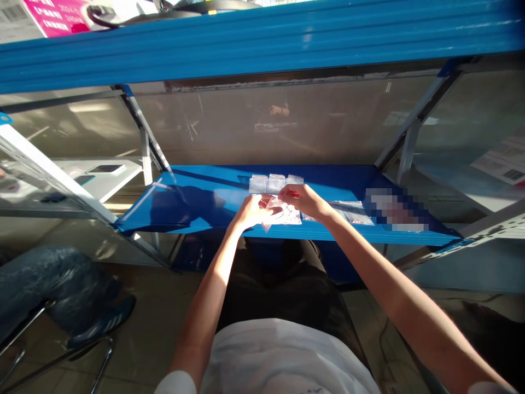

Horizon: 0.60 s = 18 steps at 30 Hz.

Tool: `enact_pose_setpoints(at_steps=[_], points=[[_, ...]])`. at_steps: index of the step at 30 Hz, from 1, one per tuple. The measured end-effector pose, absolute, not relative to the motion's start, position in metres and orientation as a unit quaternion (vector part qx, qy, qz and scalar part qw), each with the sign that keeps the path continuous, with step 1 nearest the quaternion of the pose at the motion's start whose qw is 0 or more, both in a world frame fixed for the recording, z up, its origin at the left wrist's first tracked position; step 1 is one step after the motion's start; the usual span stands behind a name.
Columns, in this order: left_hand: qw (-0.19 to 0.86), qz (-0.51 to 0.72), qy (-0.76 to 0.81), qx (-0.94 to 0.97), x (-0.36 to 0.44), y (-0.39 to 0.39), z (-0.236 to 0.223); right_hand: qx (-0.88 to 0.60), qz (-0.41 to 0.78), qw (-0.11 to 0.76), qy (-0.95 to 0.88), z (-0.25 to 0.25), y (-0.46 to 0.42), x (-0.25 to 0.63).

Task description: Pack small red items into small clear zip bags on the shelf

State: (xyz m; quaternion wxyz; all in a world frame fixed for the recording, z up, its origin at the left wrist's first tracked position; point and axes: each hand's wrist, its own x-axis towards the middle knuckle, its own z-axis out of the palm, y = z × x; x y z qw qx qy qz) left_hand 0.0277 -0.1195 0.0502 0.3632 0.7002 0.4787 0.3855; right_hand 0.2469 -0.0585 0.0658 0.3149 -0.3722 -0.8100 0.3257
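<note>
My left hand [255, 212] is closed on the edge of a clear plastic bag [267, 223], held just above the front of the blue shelf [205, 202]. Close on its right, my right hand [305, 198] has its fingers pinched together, with a small red spot at the fingertips; what they hold is too small to name. Under and between both hands lies a clear bag with pale contents [290, 215]. Behind them, three flat clear zip bags [277, 183] sit in a row. Right of my right wrist are more clear bags [357, 212] with small pieces inside.
A blue upper shelf beam [262, 41] crosses above my hands, with a pink-and-white box [57, 16] on top. Metal posts [57, 169] stand at both sides. A blurred-out patch [396, 210] covers the shelf's right end. Another person's leg [61, 290] is at lower left.
</note>
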Motion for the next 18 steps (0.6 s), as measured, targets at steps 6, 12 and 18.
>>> enact_pose_setpoints(at_steps=[6, 12, 18], points=[[0.385, 0.392, 0.452, 0.703, 0.031, -0.124, 0.057, -0.366, 0.325, 0.270, -0.829, 0.074, -0.066, 0.242], [0.386, 0.399, 0.459, 0.693, 0.027, -0.120, 0.050, -0.367, 0.307, 0.308, -0.822, 0.065, -0.039, 0.253], [0.321, 0.391, 0.492, 0.708, 0.022, -0.115, 0.048, -0.449, 0.144, 0.254, -0.844, 0.025, -0.009, 0.256]])
